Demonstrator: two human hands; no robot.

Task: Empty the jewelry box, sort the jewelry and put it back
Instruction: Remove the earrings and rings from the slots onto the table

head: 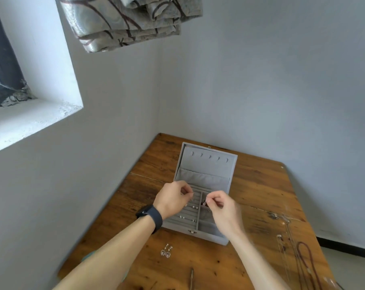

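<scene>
A grey velvet jewelry box (204, 164) lies open on the wooden table (261, 191), its lid leaning back. Several small earrings (193, 206) sit in the ring rolls of its left section. Both hands hover over the box. My left hand (173, 198), with a dark watch on the wrist, has its fingers curled in a pinch; what it holds is too small to see. My right hand (221, 208) pinches a small reddish piece (204, 203) above the right compartment. A pair of heart drop earrings (166, 250) lies on the table in front of the box.
Thin chains and a dark red cord necklace (303, 256) lie along the table's right side. A slim metal piece (191, 277) lies near the front edge. The table stands in a wall corner, with a window recess at the left and a curtain overhead.
</scene>
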